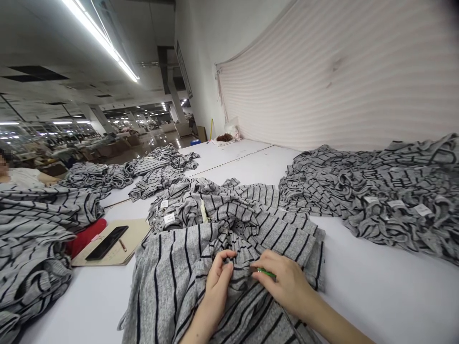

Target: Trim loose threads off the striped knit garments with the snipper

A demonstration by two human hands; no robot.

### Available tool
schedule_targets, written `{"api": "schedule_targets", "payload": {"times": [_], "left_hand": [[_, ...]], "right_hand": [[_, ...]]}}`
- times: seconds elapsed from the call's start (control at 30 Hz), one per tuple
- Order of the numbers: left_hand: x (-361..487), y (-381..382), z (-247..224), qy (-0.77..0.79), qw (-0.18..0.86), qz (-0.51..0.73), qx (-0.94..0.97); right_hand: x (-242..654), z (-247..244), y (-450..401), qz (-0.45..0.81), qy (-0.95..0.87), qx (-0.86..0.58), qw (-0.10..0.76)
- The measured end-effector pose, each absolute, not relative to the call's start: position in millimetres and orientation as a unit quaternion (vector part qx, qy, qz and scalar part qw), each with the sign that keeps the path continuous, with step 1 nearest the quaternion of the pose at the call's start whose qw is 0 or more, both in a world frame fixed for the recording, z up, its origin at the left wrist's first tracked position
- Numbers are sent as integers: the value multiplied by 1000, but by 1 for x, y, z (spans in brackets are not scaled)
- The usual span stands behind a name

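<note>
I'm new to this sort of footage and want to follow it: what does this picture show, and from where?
There's no machine: a camera on a person's head looks forward and down at their bare hands. The left hand touches a striped garment; the right hand holds a small green tool, mostly hidden. On the white table, a striped pile lies to the right. To the left, a phone rests on a pad.

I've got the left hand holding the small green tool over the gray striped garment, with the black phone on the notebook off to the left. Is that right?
Not quite: the head view shows the right hand, not the left hand, holding the small green tool. The rest stands.
</note>
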State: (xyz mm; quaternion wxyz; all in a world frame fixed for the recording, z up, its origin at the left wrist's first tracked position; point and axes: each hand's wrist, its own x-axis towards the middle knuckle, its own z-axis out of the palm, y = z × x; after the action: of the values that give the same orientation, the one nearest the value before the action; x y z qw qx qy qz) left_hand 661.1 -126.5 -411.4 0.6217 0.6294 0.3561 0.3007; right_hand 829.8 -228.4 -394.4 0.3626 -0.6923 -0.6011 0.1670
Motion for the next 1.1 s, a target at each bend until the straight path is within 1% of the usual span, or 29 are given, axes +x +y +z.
{"api": "schedule_targets", "payload": {"times": [0.13, 0.3, 0.4, 0.53, 0.73, 0.8, 0.87, 0.9, 1.0, 1.03, 1.1], "left_hand": [[664, -127, -405, 349, 683, 302, 566], [667, -129, -400, 343, 719, 302, 525], [666, -128, -403, 349, 711, 302, 531], [664, -126, -408, 354, 698, 308, 542], [664, -124, -412, 339, 714, 293, 539], [663, -124, -416, 323, 699, 281, 573], [659, -125, -421, 295, 623, 287, 665], [657, -126, -423, 270, 555, 306, 725], [650, -129, -427, 170, 297, 399, 851], [648, -130, -426, 142, 229, 425, 864], [645, -132, -424, 115, 145, 445, 876]], "right_hand": [[833, -396, -235, 189, -584, -689, 385], [829, -395, -236, 181, -579, -705, 368], [826, -395, -231, 174, -580, -706, 367], [826, -398, -227, 165, -576, -700, 389], [829, -406, -221, 251, -530, -682, 438], [829, -408, -217, 272, -530, -672, 440], [827, -410, -214, 271, -532, -668, 445], [826, -410, -214, 266, -531, -666, 451], [823, -409, -224, 261, -535, -646, 478], [824, -408, -229, 272, -538, -635, 483], [825, -406, -238, 304, -530, -620, 492]]}}
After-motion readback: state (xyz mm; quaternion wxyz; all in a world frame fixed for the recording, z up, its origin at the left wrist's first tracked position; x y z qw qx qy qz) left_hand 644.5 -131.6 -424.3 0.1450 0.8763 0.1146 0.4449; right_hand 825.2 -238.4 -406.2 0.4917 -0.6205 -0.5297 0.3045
